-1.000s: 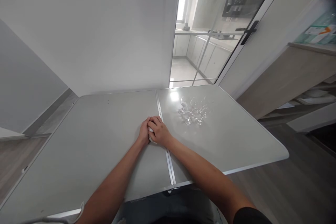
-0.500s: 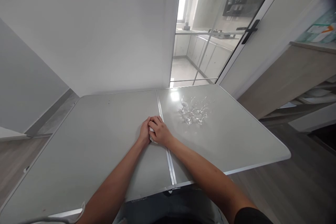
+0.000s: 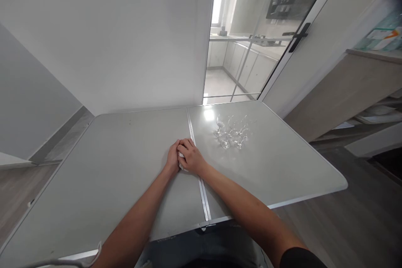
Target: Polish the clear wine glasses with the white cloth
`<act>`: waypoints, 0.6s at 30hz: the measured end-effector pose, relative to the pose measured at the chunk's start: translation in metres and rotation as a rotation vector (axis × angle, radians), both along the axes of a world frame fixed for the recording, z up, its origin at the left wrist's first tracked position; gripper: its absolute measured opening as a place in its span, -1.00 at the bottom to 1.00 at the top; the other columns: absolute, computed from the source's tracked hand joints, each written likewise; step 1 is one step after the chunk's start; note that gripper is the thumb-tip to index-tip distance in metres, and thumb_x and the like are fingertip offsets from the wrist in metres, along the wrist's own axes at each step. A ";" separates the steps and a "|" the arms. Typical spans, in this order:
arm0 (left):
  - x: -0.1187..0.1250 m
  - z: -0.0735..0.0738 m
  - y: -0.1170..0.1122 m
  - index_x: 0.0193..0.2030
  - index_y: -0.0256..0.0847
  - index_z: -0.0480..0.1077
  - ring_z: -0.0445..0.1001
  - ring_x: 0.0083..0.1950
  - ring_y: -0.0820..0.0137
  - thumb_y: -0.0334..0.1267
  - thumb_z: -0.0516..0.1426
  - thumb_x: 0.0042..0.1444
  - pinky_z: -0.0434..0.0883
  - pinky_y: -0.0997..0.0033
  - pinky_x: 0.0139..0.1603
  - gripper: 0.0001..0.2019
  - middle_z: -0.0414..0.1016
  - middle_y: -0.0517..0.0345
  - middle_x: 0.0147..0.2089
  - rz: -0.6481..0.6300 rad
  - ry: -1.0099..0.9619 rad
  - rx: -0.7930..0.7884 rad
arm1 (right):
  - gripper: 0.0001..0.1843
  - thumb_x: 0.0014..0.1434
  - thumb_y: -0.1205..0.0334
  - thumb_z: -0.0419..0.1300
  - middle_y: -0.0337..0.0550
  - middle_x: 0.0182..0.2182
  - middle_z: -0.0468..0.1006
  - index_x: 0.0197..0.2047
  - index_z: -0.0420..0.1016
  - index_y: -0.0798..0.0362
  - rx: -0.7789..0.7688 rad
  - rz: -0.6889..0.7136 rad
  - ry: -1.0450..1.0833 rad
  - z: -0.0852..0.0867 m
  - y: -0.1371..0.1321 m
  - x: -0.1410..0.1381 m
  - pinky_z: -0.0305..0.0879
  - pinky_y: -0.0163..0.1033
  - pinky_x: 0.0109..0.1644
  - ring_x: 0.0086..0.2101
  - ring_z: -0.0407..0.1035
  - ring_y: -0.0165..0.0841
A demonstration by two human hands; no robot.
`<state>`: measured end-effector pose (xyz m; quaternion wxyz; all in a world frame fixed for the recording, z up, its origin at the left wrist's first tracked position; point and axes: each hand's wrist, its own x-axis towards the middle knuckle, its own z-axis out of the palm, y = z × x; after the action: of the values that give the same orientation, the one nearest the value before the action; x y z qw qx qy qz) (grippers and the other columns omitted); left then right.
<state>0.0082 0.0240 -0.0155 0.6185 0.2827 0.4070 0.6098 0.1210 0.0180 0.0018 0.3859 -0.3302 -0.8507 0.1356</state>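
My left hand (image 3: 172,157) and my right hand (image 3: 191,157) rest together near the middle of a grey folding table (image 3: 103,167), just left of its metal centre seam. Both have their fingers curled round a small white thing (image 3: 181,162), of which only a sliver shows between them; it looks like a folded cloth or tissue, but I cannot name it for sure. A cluster of several small clear stemmed glasses (image 3: 230,132) stands on the right half of the table, a hand's length beyond my right hand.
A white wall rises behind the table. At the back right a glass sliding door (image 3: 251,42) with a black handle opens onto a kitchen. A wooden shelf unit (image 3: 351,88) stands at the right. Wood floor surrounds the table edges.
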 end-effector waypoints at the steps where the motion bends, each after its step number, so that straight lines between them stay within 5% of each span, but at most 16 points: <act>1: 0.000 0.000 0.000 -0.41 -0.22 0.43 0.41 -0.39 0.46 -0.01 0.26 0.08 0.36 0.46 -0.29 -0.71 0.43 0.27 -0.44 0.010 0.001 0.001 | -0.76 0.14 0.39 0.11 0.03 -0.10 0.35 -0.10 0.43 0.08 0.000 -0.002 -0.001 0.000 0.000 0.000 0.25 0.00 0.10 -0.08 0.17 -0.14; 13: -0.001 -0.002 0.001 -0.38 -0.23 0.46 0.44 -0.38 0.44 0.05 0.27 0.07 0.37 0.46 -0.31 -0.66 0.47 0.24 -0.43 0.019 -0.003 -0.024 | -0.76 0.13 0.39 0.12 0.02 -0.10 0.37 -0.10 0.44 0.07 -0.027 0.013 0.017 -0.001 0.000 0.000 0.25 -0.01 0.13 -0.06 0.19 -0.14; 18: 0.002 0.008 -0.006 -0.30 -0.26 0.51 0.49 -0.32 0.38 0.12 0.29 0.03 0.40 0.45 -0.29 -0.58 0.53 0.14 -0.37 -0.099 0.018 0.031 | -0.76 0.37 0.22 -0.05 -0.01 -0.07 0.37 -0.12 0.43 0.03 -0.187 -0.090 0.423 0.002 0.009 0.009 0.27 -0.06 0.15 -0.02 0.28 -0.22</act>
<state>0.0101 0.0184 -0.0076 0.6397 0.3175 0.3888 0.5821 0.1305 0.0265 0.0039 0.5290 -0.3663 -0.7190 0.2629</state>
